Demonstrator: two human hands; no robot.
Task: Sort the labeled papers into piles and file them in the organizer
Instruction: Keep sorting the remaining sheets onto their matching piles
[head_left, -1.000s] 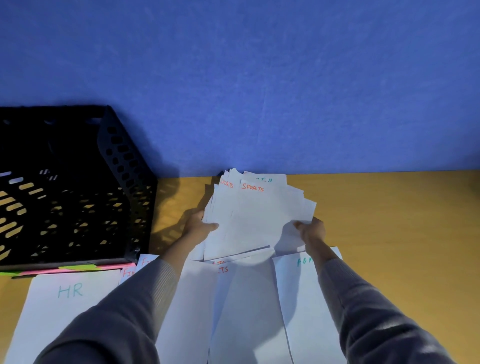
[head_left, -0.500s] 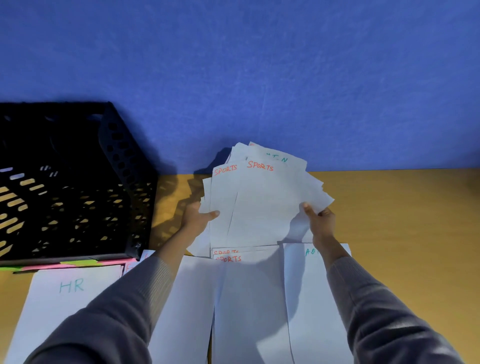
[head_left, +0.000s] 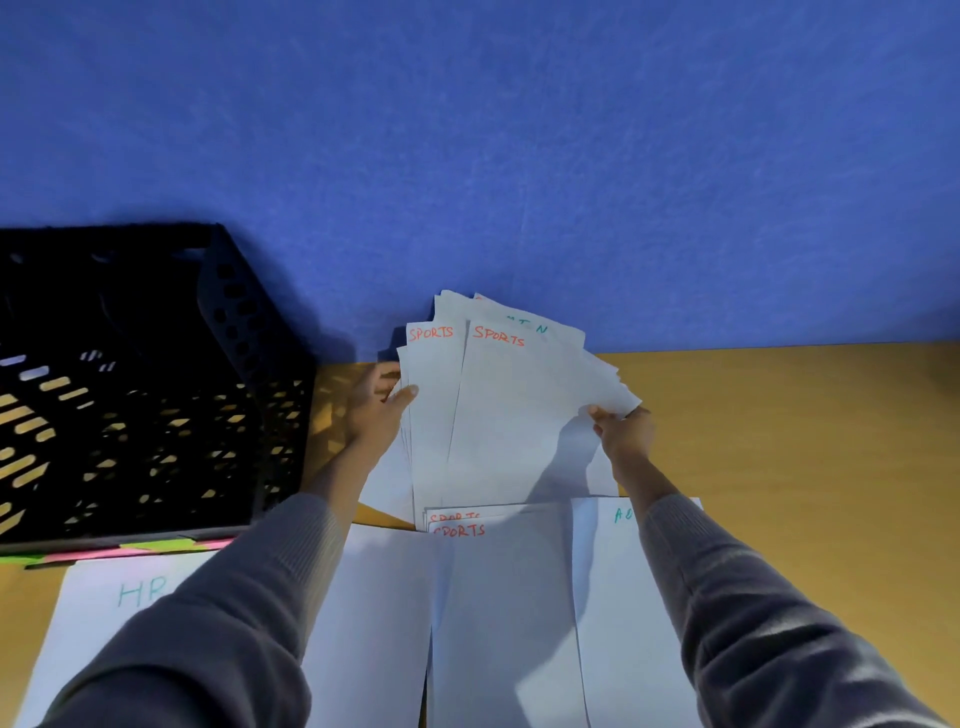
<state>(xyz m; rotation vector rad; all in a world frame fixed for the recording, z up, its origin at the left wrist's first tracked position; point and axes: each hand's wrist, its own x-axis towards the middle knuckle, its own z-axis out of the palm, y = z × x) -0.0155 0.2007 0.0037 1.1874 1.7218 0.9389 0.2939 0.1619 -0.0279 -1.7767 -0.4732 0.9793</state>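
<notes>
A fanned stack of white papers (head_left: 498, 410) stands tilted up near the blue wall, its front sheets labeled SPORTS in red. My left hand (head_left: 376, 402) grips the stack's left edge, thumb on the front. My right hand (head_left: 623, 434) pinches its right edge. Below lie sorted piles on the desk: an HR sheet (head_left: 104, 603), a SPORTS pile (head_left: 498, 597) and a green-lettered pile (head_left: 623, 597) partly hidden by my right sleeve. The black mesh organizer (head_left: 135, 384) stands at the left.
Pink and green sticky labels (head_left: 156, 548) line the organizer's front base. The wooden desk (head_left: 805, 441) stretches to the right. A blue wall (head_left: 519, 156) rises directly behind the desk.
Both hands lifted the stack from lying flat on the desk to a tilted, raised position near the wall. The left hand slid higher up the stack's left edge.
</notes>
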